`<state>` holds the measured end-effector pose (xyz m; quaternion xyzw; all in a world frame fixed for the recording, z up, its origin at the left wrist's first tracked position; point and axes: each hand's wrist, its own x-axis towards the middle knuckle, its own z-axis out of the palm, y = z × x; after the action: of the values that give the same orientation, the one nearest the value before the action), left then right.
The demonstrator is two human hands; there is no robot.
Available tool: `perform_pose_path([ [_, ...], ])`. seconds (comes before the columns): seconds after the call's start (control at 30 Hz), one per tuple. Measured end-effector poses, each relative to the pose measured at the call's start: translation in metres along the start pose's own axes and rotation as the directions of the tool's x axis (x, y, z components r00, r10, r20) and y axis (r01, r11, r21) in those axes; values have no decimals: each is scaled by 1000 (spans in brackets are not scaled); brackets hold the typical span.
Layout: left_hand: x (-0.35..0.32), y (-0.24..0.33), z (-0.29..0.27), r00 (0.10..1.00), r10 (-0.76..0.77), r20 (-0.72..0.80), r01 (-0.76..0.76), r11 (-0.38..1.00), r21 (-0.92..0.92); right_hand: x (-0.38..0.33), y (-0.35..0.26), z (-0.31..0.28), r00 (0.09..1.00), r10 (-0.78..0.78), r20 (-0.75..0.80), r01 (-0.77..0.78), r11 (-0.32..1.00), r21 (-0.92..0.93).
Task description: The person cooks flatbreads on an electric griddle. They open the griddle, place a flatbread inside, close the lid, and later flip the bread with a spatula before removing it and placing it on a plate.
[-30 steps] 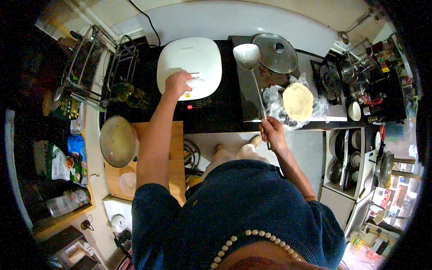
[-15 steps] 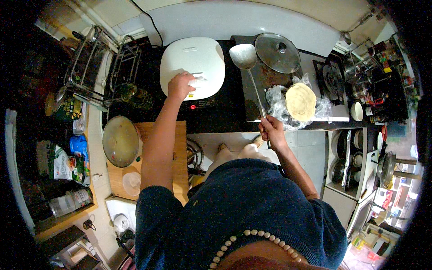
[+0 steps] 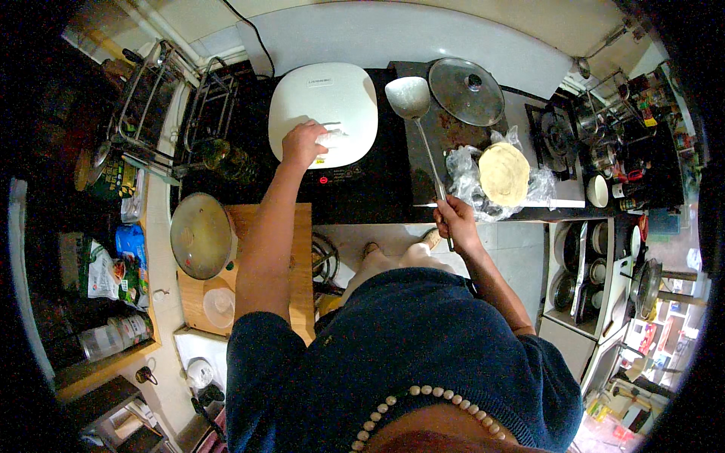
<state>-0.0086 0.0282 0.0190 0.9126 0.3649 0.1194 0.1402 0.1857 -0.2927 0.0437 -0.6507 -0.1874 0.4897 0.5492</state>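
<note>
A white, rounded-square electric griddle (image 3: 321,94) sits on the black counter with its lid down. My left hand (image 3: 303,145) rests on the front part of that lid, fingers curled at its handle, where a whitish patch shows. A red light glows on the dark panel just in front. In my right hand (image 3: 457,221) is the handle of a metal spatula (image 3: 408,98), its broad blade pointing away from me and tilted slightly left. Right of the spatula, a flat round of pale dough (image 3: 504,175) lies on crumpled clear plastic (image 3: 462,167).
Behind the dough lies a glass pot lid (image 3: 474,106). A gas burner (image 3: 557,132) and a small white bowl (image 3: 597,192) are farther right. At left, a large bowl (image 3: 201,236) stands on a wooden board (image 3: 302,264), near a metal rack (image 3: 215,106) and an oil bottle (image 3: 226,160).
</note>
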Motion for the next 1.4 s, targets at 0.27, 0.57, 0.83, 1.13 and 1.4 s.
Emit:
perform_pose_path([
  [0.27, 1, 1, -2, 1000, -15, 23, 15, 1000, -5, -1, -3, 0, 1000, 19, 1, -19, 1000, 18],
  [0.57, 0, 0, -1, 1000, -19, 12, 20, 1000, -14, 0, 2, -2, 1000, 22, -2, -22, 999, 26],
  [0.83, -1, -2, 1, 1000, 1, -15, -1, 1000, 9, 0, 4, -1, 1000, 21, -8, -22, 999, -39],
  [1.13, 0, 0, -1, 999, -34, 8, 34, 999, 17, 0, 4, 0, 1000, 29, -4, -29, 999, -28],
  [1.4, 4, -7, 3, 998, -32, 57, 33, 999, -15, 3, 8, -3, 999, 31, 11, -31, 999, -24],
])
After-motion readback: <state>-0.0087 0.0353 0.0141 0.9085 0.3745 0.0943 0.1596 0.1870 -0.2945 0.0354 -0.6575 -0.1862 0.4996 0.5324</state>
